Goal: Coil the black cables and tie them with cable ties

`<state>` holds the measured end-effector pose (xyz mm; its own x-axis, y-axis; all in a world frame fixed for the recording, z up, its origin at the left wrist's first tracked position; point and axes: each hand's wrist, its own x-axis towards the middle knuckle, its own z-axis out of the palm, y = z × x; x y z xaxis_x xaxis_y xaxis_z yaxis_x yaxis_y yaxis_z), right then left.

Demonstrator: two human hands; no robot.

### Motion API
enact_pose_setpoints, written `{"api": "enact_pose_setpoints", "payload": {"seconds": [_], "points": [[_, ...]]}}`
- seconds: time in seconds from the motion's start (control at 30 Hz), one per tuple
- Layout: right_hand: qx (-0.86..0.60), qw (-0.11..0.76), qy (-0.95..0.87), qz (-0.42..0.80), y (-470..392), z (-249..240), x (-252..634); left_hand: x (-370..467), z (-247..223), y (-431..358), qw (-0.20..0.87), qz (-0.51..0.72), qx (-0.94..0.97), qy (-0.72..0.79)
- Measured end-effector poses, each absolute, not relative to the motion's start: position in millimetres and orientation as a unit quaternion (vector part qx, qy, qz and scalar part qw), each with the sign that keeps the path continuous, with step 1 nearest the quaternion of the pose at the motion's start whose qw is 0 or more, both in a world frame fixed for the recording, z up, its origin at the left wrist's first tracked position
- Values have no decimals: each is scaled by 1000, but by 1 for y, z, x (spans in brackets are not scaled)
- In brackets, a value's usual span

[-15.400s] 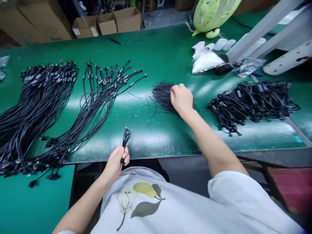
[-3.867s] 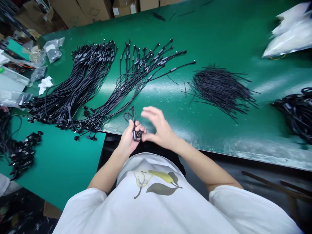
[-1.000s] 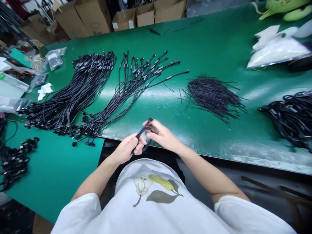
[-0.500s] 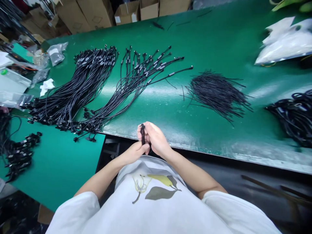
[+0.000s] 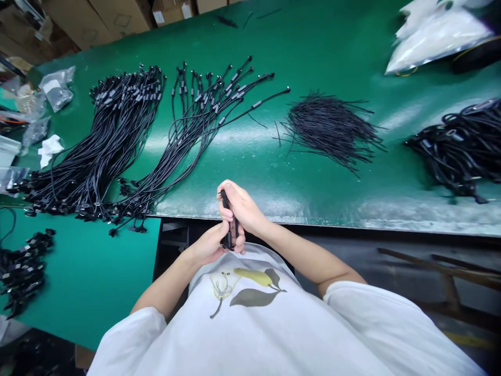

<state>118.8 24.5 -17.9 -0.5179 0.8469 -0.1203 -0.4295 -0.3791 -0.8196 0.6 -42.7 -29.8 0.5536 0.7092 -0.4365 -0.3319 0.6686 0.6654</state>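
A short black bundled cable point(image 5: 226, 201) is held close to my body, just off the table's front edge. My right hand point(image 5: 242, 209) is closed round its upper part, thumb near the top end. Lower down, my left hand point(image 5: 213, 243) pinches the bottom of the same cable, where a dark connector-like end shows. The hands touch each other, and fingers hide much of the cable. Ahead and to the left, a fan of black cables point(image 5: 195, 138) with grey sleeves lies on the green table point(image 5: 242, 167).
A thicker pile of black cables point(image 5: 113, 125) lies farther left. Thin cut black strips point(image 5: 332, 128) are heaped right of centre. Coiled cables point(image 5: 457, 146) and a white plastic bag point(image 5: 438, 39) sit at the right. More connectors point(image 5: 27, 271) rest on the lower left surface.
My view has shifted right, so the table's contents appear farther left. Both hands have turned the cable, whose lower end now shows more below the fingers.
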Motion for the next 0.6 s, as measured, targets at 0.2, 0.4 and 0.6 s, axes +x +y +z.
{"api": "enact_pose_setpoints", "payload": {"seconds": [0.2,0.4,0.6], "points": [[-293,435,-310,793,33,-23,123,17,-24,-41,858,351,131,350],[-248,417,-365,794,40,-31,137,31,-25,-35,860,357,97,351],[-296,449,-676,503,58,-39,179,27,-30,-29,808,329,199,447]]}}
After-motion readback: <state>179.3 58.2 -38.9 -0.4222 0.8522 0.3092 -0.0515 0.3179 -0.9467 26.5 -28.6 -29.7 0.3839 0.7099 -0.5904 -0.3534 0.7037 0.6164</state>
